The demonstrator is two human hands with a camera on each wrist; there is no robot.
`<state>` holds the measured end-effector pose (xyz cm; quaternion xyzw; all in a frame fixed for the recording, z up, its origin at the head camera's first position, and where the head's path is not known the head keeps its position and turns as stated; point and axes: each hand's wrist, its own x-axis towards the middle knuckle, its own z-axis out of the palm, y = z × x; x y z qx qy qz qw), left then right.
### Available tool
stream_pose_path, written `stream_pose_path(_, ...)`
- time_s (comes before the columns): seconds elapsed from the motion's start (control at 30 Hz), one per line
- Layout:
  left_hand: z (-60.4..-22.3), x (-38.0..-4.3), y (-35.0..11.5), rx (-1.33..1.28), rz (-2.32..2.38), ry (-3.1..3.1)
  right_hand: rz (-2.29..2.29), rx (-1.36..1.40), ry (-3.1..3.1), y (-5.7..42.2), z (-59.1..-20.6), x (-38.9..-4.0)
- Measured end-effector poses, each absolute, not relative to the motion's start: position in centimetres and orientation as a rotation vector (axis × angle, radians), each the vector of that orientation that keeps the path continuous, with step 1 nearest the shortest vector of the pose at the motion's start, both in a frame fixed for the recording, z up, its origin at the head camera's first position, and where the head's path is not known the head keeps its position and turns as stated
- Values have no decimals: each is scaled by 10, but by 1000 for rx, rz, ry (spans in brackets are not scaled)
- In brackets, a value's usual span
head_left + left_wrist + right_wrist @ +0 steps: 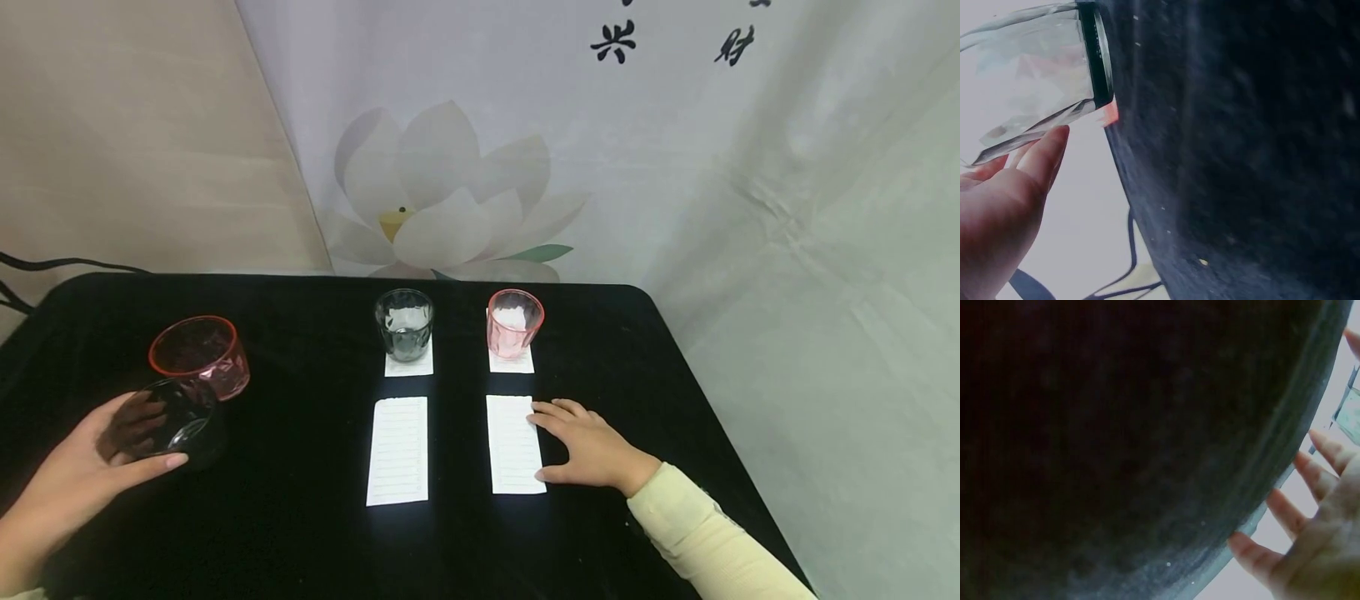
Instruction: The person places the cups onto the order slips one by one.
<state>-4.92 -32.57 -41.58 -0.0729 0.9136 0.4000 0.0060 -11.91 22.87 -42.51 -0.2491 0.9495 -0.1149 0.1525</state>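
Note:
At the left of the head view, my left hand (82, 479) grips a dark grey glass (176, 425), thumb along the near side and fingers behind it. The left wrist view shows the same clear-walled glass (1029, 81) tilted, with the thumb and fingers of the hand (1007, 206) against its side. Just behind it stands a red-rimmed pink glass (228, 371), partly covered by the dark one. My right hand (592, 446) lies with fingers spread at the right edge of a white lined paper (513, 446). Nothing is held in it.
Another lined paper (399, 450) lies to the left. Farther back, a grey glass (407, 342) and a pink glass (510, 337) stand upright on two more papers. Black cloth (300, 517) covers the table. Cables (67, 263) run past its back left corner.

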Motion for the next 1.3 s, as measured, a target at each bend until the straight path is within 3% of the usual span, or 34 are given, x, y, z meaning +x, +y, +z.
stream_pose_path(1.3, -372, -75, -231, 334, 1545, 2743, -313, -687, 2729, 227, -423, -120)
